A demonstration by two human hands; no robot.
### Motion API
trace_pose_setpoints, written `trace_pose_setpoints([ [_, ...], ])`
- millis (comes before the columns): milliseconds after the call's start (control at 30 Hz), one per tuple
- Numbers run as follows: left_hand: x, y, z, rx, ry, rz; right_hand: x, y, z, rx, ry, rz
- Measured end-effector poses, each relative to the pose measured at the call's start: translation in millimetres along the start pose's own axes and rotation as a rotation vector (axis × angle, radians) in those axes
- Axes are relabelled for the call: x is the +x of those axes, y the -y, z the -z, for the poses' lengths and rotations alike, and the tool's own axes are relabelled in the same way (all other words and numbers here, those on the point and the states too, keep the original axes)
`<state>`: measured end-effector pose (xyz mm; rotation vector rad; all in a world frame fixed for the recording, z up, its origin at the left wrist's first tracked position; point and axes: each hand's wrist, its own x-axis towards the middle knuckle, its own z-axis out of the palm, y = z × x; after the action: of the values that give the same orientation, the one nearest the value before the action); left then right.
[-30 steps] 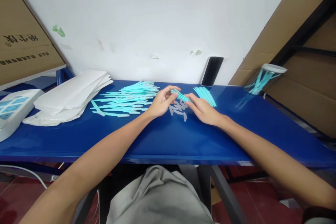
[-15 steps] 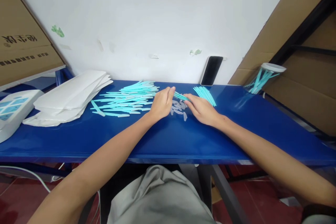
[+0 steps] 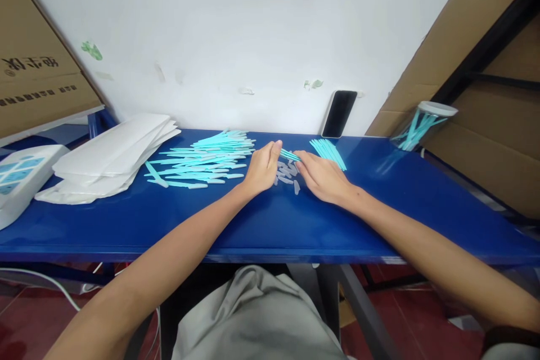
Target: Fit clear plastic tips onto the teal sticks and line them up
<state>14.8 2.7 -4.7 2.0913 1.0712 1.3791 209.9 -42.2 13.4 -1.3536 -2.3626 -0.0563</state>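
White-topped jar (image 3: 439, 108): there it stood, far right, see-through, turquoise sticks (image 3: 418, 130) leaning inside!
Left hand (image 3: 262, 167): fingers wrapped tight round one end of the bundle (image 3: 290, 155).
Right hand (image 3: 323, 177): fingers pinched on the other end!
Bundle: strung between both hands, near pale pieces (image 3: 288, 171) on the blue table (image 3: 270, 228), large pile (image 3: 202, 160) left, small pile (image 3: 328, 153) right.

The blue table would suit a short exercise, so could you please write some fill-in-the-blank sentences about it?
1. The phone leans against the white ____.
2. The small turquoise bundle is held by the left hand and the ____ hand.
3. The large turquoise pile lies between the white stack and the ____ hand.
4. The clear container has a ____ lid.

Missing words: wall; right; left; white.
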Motion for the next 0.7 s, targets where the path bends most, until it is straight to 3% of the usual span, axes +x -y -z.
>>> trace_pose_setpoints([
  [233,2,1,-1.0,-0.035,0.017,0.042,0,6,-1,-0.024,-0.024,-0.056],
  [367,4,2,5.1,0.024,0.041,-0.075,3,0,-4,0.23,-0.008,-0.089],
  [500,5,3,11.9,0.052,0.066,-0.196,6,-5,-2,0.459,0.066,-0.016],
  [700,6,1,13.0,-0.054,0.114,-0.216,2,0,1,0.267,0.053,-0.015],
])
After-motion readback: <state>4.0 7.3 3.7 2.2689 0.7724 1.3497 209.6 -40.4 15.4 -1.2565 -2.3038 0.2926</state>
